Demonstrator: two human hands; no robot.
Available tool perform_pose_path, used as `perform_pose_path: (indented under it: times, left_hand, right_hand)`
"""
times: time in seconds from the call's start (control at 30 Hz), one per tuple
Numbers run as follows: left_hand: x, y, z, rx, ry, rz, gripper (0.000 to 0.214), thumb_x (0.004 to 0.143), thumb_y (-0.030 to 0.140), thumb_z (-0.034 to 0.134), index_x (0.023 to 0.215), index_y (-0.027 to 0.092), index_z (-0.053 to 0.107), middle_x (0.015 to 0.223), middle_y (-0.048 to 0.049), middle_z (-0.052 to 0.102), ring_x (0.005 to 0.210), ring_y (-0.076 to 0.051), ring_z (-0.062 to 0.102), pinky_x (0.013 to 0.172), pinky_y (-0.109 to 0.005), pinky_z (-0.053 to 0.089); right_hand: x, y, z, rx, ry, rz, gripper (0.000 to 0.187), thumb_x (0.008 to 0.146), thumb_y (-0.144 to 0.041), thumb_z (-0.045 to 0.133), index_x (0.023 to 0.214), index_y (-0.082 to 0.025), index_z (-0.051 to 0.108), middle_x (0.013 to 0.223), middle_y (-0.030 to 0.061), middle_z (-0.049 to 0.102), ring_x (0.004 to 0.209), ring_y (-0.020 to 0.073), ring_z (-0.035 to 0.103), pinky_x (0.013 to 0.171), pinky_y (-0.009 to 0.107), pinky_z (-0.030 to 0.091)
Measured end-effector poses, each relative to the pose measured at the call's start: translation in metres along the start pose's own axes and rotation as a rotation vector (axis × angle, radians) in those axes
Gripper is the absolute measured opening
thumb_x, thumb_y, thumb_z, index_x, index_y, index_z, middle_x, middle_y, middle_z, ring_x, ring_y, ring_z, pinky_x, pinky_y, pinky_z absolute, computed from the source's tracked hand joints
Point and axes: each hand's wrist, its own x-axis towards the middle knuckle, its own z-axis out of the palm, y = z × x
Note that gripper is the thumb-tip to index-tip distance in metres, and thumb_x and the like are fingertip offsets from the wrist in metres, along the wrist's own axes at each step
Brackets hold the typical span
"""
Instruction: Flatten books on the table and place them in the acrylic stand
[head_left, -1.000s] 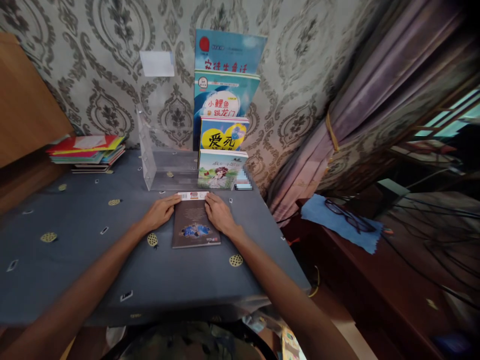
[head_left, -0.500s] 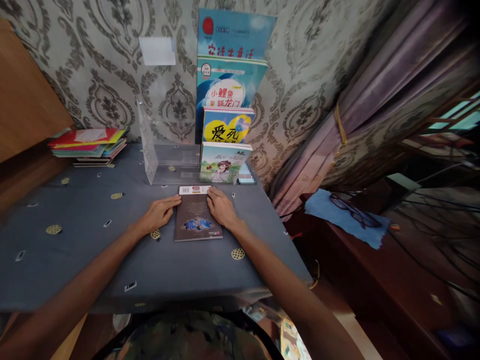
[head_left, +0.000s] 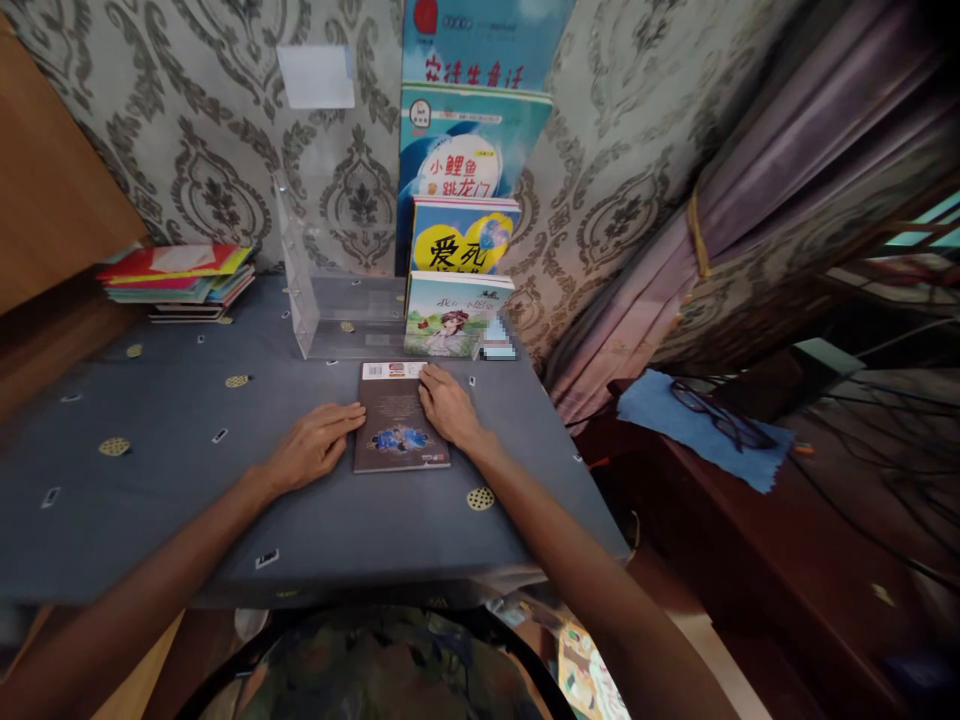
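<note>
A dark grey-brown book (head_left: 397, 415) lies flat on the cloth-covered table, back cover up, with a white barcode strip along its far end. My left hand (head_left: 319, 443) rests at its left edge, the stretched fingertips touching the side and the other fingers a little bent. On the far right corner of the book lie the fingers of my right hand (head_left: 451, 405), holding nothing clear of the table. Just beyond stands a clear acrylic display rack (head_left: 300, 290). Its right side carries a column of upright books, the lowest a green picture-covered book (head_left: 446, 315).
Several thin books are stacked in a pile (head_left: 176, 280) at the far left, beside a wooden panel (head_left: 60, 170). A lilac curtain (head_left: 637, 290) hangs on the right. Glasses (head_left: 724, 410) lie on a blue cloth (head_left: 652, 405) on a dark red surface, with cables beyond.
The camera view has tilted down slightly, so the rack and books sit a little higher in the picture. Both hands stay at the dark book, which remains flat on the table.
</note>
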Motion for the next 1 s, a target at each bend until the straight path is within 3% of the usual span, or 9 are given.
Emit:
perform_pose_path:
  times: [0.17,0.6,1.0]
  left_hand:
    - [-0.012,0.012,-0.003,0.010,-0.005,0.048,0.051,0.092,0.012,0.044,0.139,0.025,0.057,0.136,-0.0078,0.064,0.126,-0.021,0.060,0.112,-0.047,0.045]
    - [-0.040,0.043,-0.016,0.031,-0.025,0.160,0.061,0.091,0.008,0.045,0.149,0.026,0.043,0.136,-0.0083,0.064,0.126,-0.020,0.060,0.111,-0.045,0.047]
    - [-0.041,0.044,-0.017,0.043,-0.054,0.187,0.059,0.093,0.010,0.045,0.149,0.027,0.043,0.135,-0.0071,0.064,0.131,-0.021,0.056,0.110,-0.045,0.049]
  right_hand:
    - [0.000,0.001,0.001,0.015,0.000,-0.002,0.041,0.097,-0.018,0.041,0.133,-0.014,0.060,0.143,0.0140,0.057,0.138,0.0251,0.047,0.117,0.045,0.037]
    - [0.001,0.000,-0.001,-0.002,-0.018,0.004,0.039,0.098,-0.018,0.041,0.131,-0.008,0.060,0.143,0.0174,0.056,0.139,0.0249,0.047,0.118,0.040,0.035]
    - [0.002,0.001,0.001,-0.019,0.000,-0.017,0.040,0.097,-0.017,0.040,0.130,-0.011,0.061,0.142,0.0146,0.058,0.138,0.0253,0.048,0.117,0.043,0.036]
